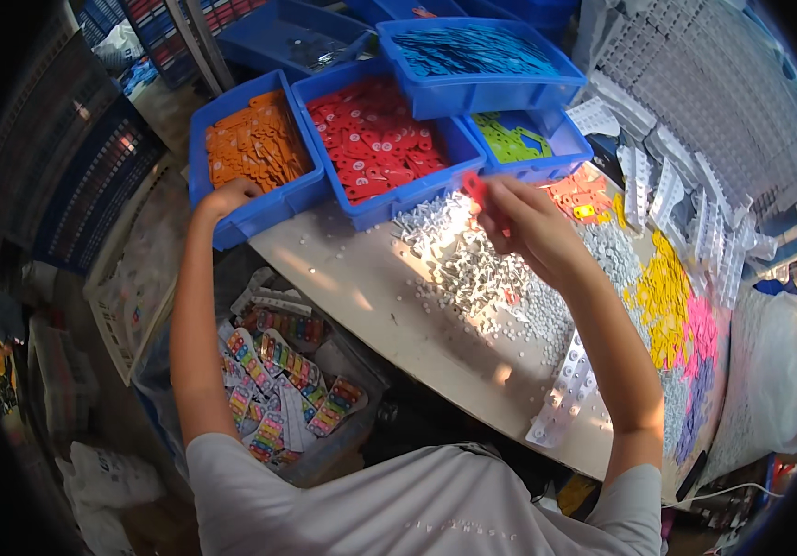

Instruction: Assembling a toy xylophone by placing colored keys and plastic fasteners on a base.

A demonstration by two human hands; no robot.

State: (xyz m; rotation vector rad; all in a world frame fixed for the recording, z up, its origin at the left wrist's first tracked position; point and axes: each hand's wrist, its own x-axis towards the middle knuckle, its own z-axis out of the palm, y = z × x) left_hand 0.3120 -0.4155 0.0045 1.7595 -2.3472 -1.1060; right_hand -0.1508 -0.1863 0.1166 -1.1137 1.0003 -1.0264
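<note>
My left hand (234, 195) reaches over the near edge of a blue bin (224, 232) into flat orange plastic pieces (259, 139). Its fingers are curled among them, and what they grip, if anything, is hidden. Over the table, my right hand (530, 222) pinches a small red plastic piece (474, 188) between thumb and fingers. Just beyond it stands a blue bin with red pieces (371, 139). Below the right hand lie heaped small white pegs (473, 278). A translucent white strip frame (565, 397) with round studs lies near the table's front edge, by my right forearm.
Bins of green pieces (510, 139) and, raised, blue pieces (473, 48) stand at the back. Orange-red, yellow (663, 306), pink (701, 334) and purple pieces pile up at right, beside white frames (714, 232). Colourful finished xylophone-like toys (278, 371) fill a crate below left.
</note>
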